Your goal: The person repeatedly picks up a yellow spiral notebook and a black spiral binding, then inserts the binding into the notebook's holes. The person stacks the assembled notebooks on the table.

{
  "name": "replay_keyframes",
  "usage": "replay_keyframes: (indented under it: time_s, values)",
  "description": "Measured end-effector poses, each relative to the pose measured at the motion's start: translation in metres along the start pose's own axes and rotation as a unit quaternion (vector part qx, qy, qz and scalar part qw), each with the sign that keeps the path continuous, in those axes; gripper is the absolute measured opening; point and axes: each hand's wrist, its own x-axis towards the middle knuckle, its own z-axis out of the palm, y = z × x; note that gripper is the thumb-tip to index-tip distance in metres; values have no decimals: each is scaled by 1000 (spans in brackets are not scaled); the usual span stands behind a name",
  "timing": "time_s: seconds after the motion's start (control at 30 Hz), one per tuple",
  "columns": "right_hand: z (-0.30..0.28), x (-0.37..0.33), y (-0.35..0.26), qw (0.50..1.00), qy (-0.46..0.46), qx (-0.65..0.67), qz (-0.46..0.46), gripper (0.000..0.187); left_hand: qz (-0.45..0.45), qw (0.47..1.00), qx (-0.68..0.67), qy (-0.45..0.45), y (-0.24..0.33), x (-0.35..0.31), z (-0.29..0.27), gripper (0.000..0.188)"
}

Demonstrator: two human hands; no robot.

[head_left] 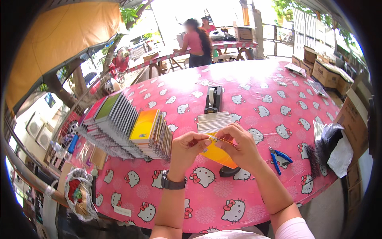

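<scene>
Pinching a yellow notebook (221,157) along its coil-bound edge, a person works with both hands over a pink table (223,189), the notebook on the near side of a black tape dispenser (213,99). The left hand (189,146), a dark watch (173,182) at its wrist, grips the edge's left end between thumb and finger; the right hand (235,142) grasps farther along it with thumb and fingertips. A pale ridged stack (214,122) lies between dispenser and notebook. Left of the dispenser sit coil-bound books (115,115), yellow-covered ones (145,125) nearest it. Blue pliers (279,160) lie to its near right, black coils (312,160) farther right. Well beyond the dispenser, two people (197,46) in pink tops appear at another table (231,44).
</scene>
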Motion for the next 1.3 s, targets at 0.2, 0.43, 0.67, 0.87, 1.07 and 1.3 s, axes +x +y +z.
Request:
replay_keyframes:
  time_s: [0.2, 0.43, 0.67, 0.87, 1.07, 1.3]
  values:
    - [4, -7, 13, 1000, -16, 1, -4, 18, -8, 999, -42, -8, -6, -5, 4, 14]
    - [6, -8, 4, 996, -14, 67, 65, 25, -2, 998, -51, 19, -3, -9, 2, 15]
    - [9, -7, 1, 999, -5, 51, 1, 30, 28, 999, -22, 19, -10, -7, 1, 16]
    - [8, -7, 1, 998, -17, 50, 32, 34, 66, 997, 35, -13, -6, -11, 7, 13]
    - [1, -6, 2, 999, -40, 19, 22, 29, 91, 993, 78, -10, 2, -11, 10, 13]
    - [5, -8, 1, 999, -46, -6, -21, 24, 56, 997, 52, -3, -3, -12, 6, 14]
